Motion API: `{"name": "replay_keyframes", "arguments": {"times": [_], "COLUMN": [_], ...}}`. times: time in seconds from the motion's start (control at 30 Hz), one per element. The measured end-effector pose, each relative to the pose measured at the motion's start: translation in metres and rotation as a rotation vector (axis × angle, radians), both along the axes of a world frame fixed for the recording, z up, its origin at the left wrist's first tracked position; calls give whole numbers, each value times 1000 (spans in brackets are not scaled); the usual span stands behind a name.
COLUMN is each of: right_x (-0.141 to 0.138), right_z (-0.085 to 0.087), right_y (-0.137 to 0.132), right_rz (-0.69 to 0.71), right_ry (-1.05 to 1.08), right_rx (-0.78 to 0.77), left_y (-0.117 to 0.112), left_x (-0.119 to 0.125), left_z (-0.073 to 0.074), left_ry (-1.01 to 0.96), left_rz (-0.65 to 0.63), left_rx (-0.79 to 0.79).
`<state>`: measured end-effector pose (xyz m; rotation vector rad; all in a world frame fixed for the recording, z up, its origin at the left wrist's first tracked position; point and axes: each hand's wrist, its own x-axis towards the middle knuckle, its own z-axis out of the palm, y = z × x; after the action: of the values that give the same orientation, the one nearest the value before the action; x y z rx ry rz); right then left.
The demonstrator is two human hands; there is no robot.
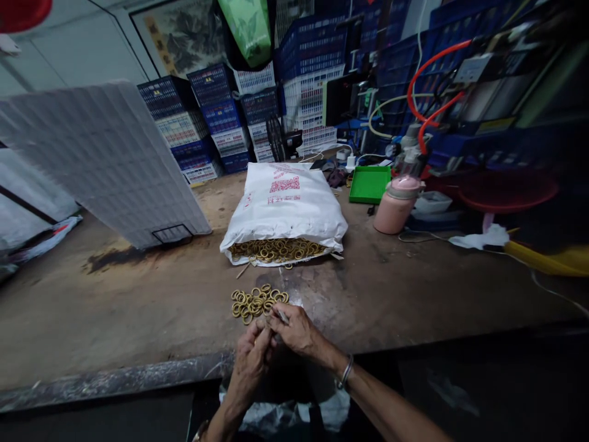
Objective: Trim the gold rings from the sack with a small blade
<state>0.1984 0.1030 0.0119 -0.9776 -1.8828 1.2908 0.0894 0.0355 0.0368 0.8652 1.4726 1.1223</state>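
Note:
Just past the table's front edge, my left hand [253,351] is closed in a pinch, its fingertips meeting those of the other hand. What it pinches is too small and covered to make out. My right hand [297,331] is closed on a slim grey tool [283,317], most of which the fingers hide. Right beyond both hands lies a loose pile of brass-coloured rings [253,301]. Farther back, a white woven sack [289,202] with red print lies on its side, its mouth facing me and full of similar rings [276,248].
A pale ribbed panel [115,159] leans on the left of the wooden table [175,313]. To the right stand a pink bottle [394,205], a green tray [369,184] and a machine with orange hoses [416,80]. Stacked blue and white crates [225,116] line the back.

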Motion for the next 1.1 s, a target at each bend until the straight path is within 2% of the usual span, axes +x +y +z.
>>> {"name": "replay_keyframes", "arguments": {"times": [0.17,0.33,0.53,0.63,0.87,1.1], "right_x": [11,23,40,44,46,46], "right_z": [-1,-3,-9,-15,-15,-14], "right_y": [4,5,-1,-2,-1,-4], "right_rz": [5,-19,19,24,29,25], "right_ry": [44,55,-240,-349,-468,-514], "right_rx": [-21,-57,187,257,288,275], "left_y": [4,7,11,13,17,19], "left_x": [14,22,28,32,39,35], "left_z": [8,6,2,3,11,6], "left_ry": [-20,-50,-101,-94,-84,-110], "left_rz": [-23,12,23,15,5,-18], "left_rx": [-7,-53,-42,-14,-18,4]}}
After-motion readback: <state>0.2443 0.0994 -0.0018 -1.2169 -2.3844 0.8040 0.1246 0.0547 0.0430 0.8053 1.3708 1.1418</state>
